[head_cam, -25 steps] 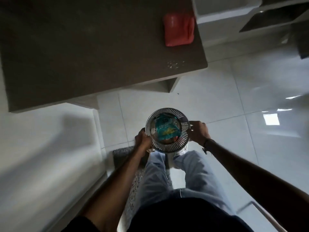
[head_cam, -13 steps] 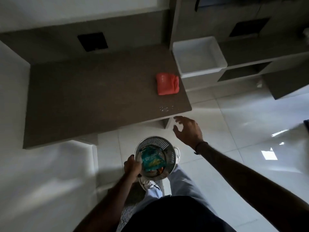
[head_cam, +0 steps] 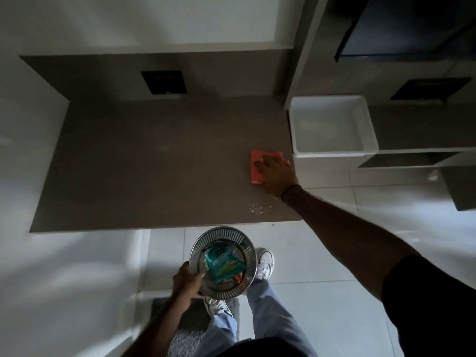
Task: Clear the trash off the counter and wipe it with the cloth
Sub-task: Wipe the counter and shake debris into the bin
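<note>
My left hand (head_cam: 186, 282) grips the rim of a round metal mesh bin (head_cam: 247, 258), held just below the counter's front edge. Inside the bin lies a teal snack wrapper (head_cam: 222, 264) with a small orange scrap beside it. My right hand (head_cam: 277, 173) rests flat on a red cloth (head_cam: 256, 166) at the right end of the brown counter (head_cam: 154, 163); the fingers lie spread over the cloth and cover much of it. A patch of pale crumbs (head_cam: 260, 208) sits on the counter near its front right corner, just in front of the cloth.
A white rectangular basin (head_cam: 332, 124) adjoins the counter's right end. A dark socket plate (head_cam: 163, 82) is set in the back wall. White walls close in the left side. Glossy white floor tiles lie below, with a grey mat (head_cam: 190, 320) under my feet.
My right hand let go of the bin, rose and reached forward onto the red cloth. The left hand alone now holds the bin. My view lifted from the floor to the counter.
</note>
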The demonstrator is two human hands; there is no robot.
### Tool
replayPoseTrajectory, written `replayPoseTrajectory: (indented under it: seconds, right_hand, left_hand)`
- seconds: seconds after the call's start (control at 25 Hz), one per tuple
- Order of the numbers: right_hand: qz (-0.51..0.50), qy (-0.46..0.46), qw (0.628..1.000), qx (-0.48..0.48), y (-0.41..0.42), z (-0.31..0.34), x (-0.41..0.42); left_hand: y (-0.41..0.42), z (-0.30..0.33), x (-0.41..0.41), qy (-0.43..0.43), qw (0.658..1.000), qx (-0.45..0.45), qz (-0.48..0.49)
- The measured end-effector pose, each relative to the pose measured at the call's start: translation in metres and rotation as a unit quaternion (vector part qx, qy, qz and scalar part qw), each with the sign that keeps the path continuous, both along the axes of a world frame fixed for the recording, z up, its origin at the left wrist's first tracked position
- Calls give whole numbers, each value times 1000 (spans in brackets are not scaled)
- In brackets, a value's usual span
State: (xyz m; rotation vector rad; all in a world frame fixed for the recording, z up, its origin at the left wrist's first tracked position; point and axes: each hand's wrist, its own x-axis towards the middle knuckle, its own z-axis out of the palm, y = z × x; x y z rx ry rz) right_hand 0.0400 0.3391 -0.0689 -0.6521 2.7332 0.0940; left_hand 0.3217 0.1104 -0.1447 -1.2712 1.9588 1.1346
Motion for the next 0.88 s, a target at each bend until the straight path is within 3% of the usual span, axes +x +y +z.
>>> replayPoseTrajectory:
  seconds: [0.24, 0.4, 0.56, 0.68, 0.8, 0.88]
  right_hand:
    - [-71, 76, 991, -87, 51, -16, 88]
    - [-136, 88, 979, -124, 13, -28, 136]
    - [-168, 41, 964, -201, -42, -18, 141]
    - [-92, -18, 960, -266, -65, -11, 156]
    - [-82, -123, 909, -390, -77, -6, 174]
    - [-137, -205, 884, -398, -86, -7, 183]
  left_hand:
    - [-3, 10, -21, 17, 1000, -15, -18]
    - [-6, 8, -26, 22, 999, 31, 9]
    - [-9, 6, -28, 20, 999, 31, 7]
    - [-13, 5, -27, 21, 999, 19, -16]
    - [-15, 9, -26, 29, 999, 22, -21]
    - [-19, 13, -26, 33, 999, 22, -31]
